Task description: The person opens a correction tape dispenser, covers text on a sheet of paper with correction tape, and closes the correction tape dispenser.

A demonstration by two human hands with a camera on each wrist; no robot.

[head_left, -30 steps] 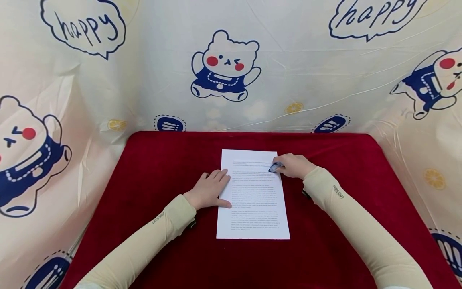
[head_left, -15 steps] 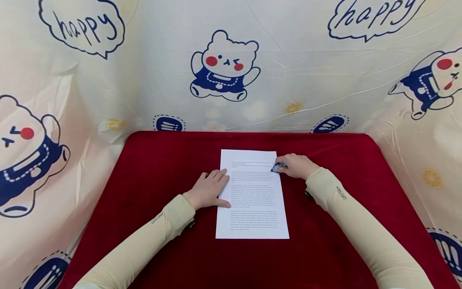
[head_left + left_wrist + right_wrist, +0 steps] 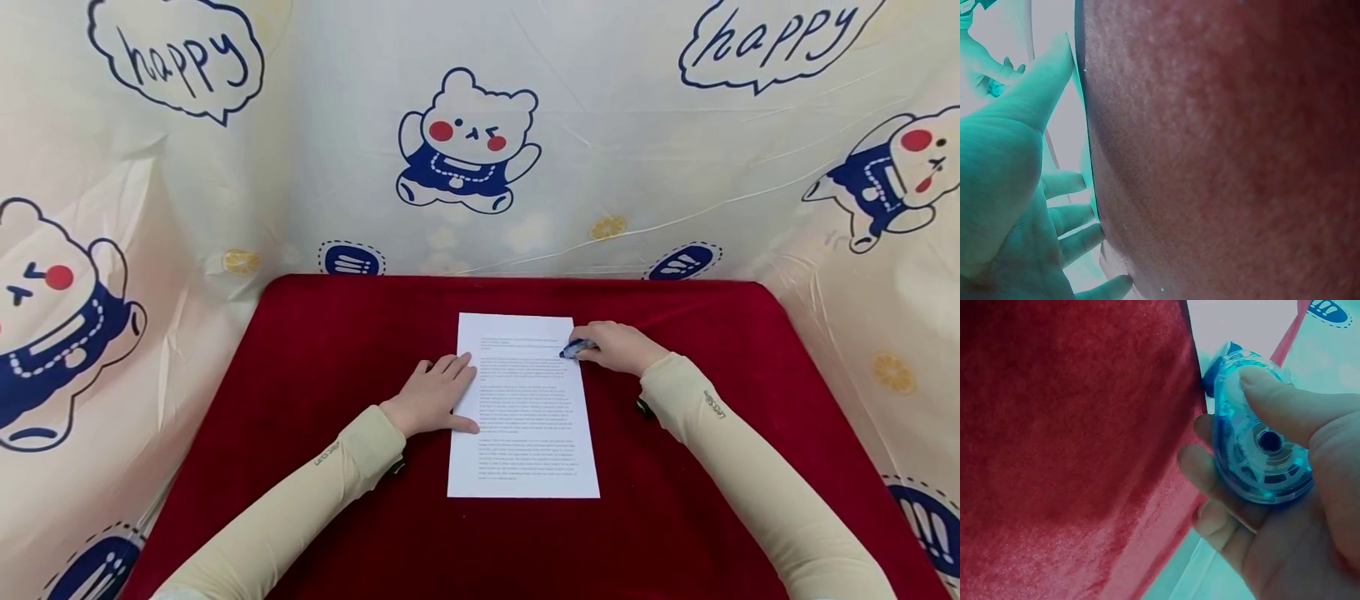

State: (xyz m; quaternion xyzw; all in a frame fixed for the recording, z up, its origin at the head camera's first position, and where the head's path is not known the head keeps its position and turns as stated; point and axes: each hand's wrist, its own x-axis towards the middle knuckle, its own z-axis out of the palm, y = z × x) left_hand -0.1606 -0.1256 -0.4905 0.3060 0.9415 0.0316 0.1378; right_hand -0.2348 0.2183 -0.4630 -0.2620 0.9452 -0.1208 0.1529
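Note:
A printed sheet of paper (image 3: pixel 525 462) lies flat on the red cloth. The left hand (image 3: pixel 433 395) rests on its left edge with fingers spread, and the left wrist view shows that hand (image 3: pixel 1016 187) with straight fingers along the paper's edge. At the sheet's upper right, the right hand (image 3: pixel 618 346) grips a blue correction tape dispenser (image 3: pixel 577 347), whose tip is over the printed lines. In the right wrist view the clear blue dispenser (image 3: pixel 1263 462) sits between the thumb and curled fingers of the right hand (image 3: pixel 1297 537).
The red cloth (image 3: pixel 337 333) covers the table under and around the sheet. Behind and at both sides hangs a pale curtain (image 3: pixel 585 108) with cartoon bears and lettering.
Between the earlier frames and now, the right hand shifts slightly to the right with the dispenser, whose tip then moves a little back left. The left hand stays on the sheet.

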